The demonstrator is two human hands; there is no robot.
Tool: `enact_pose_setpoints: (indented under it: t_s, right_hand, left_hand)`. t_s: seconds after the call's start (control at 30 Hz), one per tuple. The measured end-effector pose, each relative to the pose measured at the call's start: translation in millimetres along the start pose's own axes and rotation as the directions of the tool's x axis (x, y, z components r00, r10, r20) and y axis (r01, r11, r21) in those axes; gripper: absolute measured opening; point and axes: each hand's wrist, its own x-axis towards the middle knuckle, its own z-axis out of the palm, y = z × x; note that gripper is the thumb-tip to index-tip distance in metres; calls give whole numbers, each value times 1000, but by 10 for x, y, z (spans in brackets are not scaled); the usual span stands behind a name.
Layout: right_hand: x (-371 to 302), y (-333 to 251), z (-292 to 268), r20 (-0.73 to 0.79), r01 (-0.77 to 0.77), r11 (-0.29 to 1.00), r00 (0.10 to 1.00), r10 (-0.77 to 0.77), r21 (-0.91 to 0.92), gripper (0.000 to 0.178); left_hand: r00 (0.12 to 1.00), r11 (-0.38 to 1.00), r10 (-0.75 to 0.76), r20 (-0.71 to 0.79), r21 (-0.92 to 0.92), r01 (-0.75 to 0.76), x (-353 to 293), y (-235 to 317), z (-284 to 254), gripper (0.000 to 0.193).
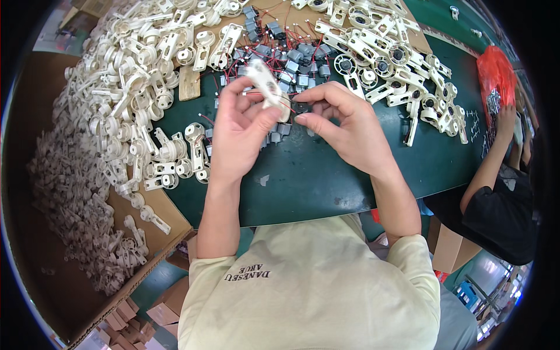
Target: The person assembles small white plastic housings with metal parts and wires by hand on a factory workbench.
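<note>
In the middle of the head view, my left hand point(242, 125) grips a white plastic housing point(267, 84), tilted, with a round end toward my right hand. Close beside that end, the thumb and index finger of my right hand point(344, 119) pinch a small dark part point(301, 107), too small to name surely. Thin red wire shows between the housing and the right fingertips. Just beyond both hands lies a heap of small grey motors point(290, 71) with red wires; a few more motors show under the hands.
White housings point(131, 76) pile up at the left, spilling from a large cardboard box point(131, 286). More housings, several with black round parts point(382, 67), lie at the right. A wooden block point(189, 83) rests on the green table point(291, 186). At far right, a co-worker's arm point(493, 154) reaches to a red bag point(496, 73).
</note>
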Motion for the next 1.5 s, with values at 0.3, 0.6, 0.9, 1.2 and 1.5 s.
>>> enact_pose_setpoints:
  t_s: [0.3, 0.6, 0.9, 1.2, 1.5]
  right_hand:
    - [-23, -17, 112, -4, -82, 830, 995, 101, 551, 16]
    - [-38, -30, 178, -77, 56, 998, 996, -55, 13, 18]
    - [28, 74, 162, -99, 185, 979, 979, -176, 82, 25]
    - [6, 83, 180, -81, -11, 900, 995, 51, 435, 24]
    - [43, 27, 114, 54, -156, 781, 986, 156, 605, 19]
  left_hand:
    - [993, 996, -58, 99, -56, 63, -23, -47, 53, 35]
    - [984, 986, -160, 71, -37, 163, -50, -31, 41, 33]
    - [983, 978, -167, 79, -111, 175, -45, 31, 19, 28]
    - [990, 987, -108, 90, -107, 118, -58, -24, 123, 32]
    - [997, 996, -19, 80, 84, 12, -86, -110, 164, 34]
